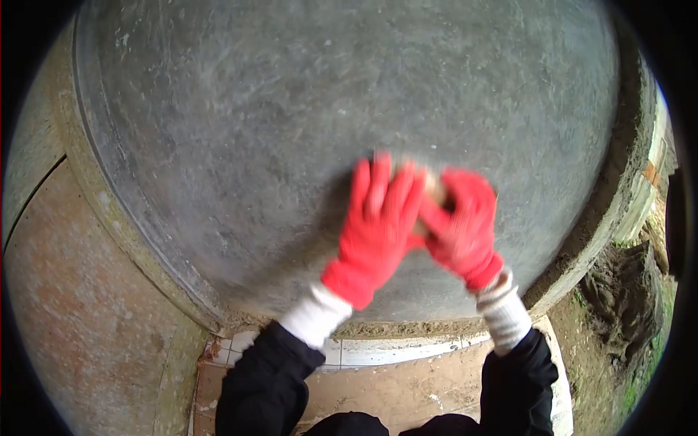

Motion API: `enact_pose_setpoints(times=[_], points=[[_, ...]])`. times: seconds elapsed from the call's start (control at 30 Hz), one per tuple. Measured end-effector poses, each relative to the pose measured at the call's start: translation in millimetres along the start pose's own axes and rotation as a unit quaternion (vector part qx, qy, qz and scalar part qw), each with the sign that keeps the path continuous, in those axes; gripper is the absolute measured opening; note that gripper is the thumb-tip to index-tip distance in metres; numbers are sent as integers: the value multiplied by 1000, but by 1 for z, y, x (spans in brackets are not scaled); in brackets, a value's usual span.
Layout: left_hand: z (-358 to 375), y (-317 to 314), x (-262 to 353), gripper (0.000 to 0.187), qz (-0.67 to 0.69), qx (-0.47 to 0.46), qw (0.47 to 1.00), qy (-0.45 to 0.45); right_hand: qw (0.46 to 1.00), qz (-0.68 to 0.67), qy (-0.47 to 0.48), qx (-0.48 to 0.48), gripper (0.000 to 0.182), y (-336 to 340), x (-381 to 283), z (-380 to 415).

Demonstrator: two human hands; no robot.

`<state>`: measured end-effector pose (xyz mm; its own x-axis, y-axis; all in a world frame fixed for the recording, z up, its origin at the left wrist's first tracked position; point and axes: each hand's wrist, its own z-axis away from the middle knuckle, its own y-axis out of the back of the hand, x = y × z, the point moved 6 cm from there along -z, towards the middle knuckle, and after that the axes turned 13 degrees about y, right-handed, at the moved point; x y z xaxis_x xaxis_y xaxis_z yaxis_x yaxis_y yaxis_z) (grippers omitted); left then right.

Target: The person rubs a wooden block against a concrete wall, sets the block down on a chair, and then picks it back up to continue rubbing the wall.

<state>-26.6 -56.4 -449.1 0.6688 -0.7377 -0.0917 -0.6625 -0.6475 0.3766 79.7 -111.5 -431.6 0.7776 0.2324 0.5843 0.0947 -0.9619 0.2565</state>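
Note:
My left hand (378, 229), in a red glove, presses fingers-forward over a pale tan, block-like tool (435, 187) on the grey cement surface (291, 109). Gripping the right side of that same tool is my right hand (465, 225), also red-gloved, its fingers curled and thumb turned inward. Both hands are smeared by motion, and most of the tool lies hidden under them, so its exact kind cannot be made out. The cement looks smooth and damp, with light streaks and small pale specks.
A rough mortar edge (407, 328) borders the cement nearest me, with white tiles (392, 352) below. At the left runs a stained wall or slab (87, 305). A raised rim (589, 261) bounds the right side, with soil and a dark crumpled heap (625, 291) beyond.

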Motion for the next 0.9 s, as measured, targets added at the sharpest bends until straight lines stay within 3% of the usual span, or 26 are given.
enact_pose_setpoints(times=[0.03, 0.1, 0.2, 0.27, 0.33, 0.37, 0.4, 0.43, 0.6, 0.67, 0.7, 0.8, 0.87, 0.9], points=[[-41, 19, -8, 95, 22, 53, 997, -46, 1000, 7, -22, 10, 65, 8, 20, -27], [-99, 52, -13, 102, 14, 54, 996, -71, 999, 6, -44, 15, 71, 15, 43, -60], [-98, 44, -15, 99, -9, -4, 998, -57, 998, 49, -48, 15, 72, 10, 37, -60], [-39, 19, -14, 93, 33, 50, 996, -73, 997, 25, -64, -20, 70, -6, 1, -20], [64, -32, -11, 78, 55, 20, 998, -38, 998, 38, -42, -37, 54, -34, -55, 58], [127, -57, -9, 75, 32, 34, 999, -20, 977, -132, -160, -58, 49, -59, -67, 100], [182, -77, -11, 73, 51, 10, 999, -10, 991, -88, -57, -84, 48, -64, -93, 118], [209, -90, -15, 70, 70, -11, 998, 0, 989, -117, -62, -65, 45, -71, -100, 132], [64, -25, -22, 63, 26, 21, 999, -43, 987, -91, -120, -52, 46, -35, -28, 35], [-12, 16, -24, 51, -18, 47, 997, -64, 998, 17, 9, -59, 57, -14, -8, -16], [-35, 29, -25, 44, -54, 79, 992, -86, 998, 41, -2, -51, 63, -10, 4, -32], [-51, 30, -26, 41, -4, 50, 997, -55, 995, 76, -28, -53, 71, -19, 0, -29], [0, 5, -17, 41, -2, 73, 997, -20, 993, 79, -58, -69, 68, -32, -26, 8], [43, -14, -11, 51, -10, 26, 1000, 1, 996, 60, -60, -34, 60, -43, -49, 43]])
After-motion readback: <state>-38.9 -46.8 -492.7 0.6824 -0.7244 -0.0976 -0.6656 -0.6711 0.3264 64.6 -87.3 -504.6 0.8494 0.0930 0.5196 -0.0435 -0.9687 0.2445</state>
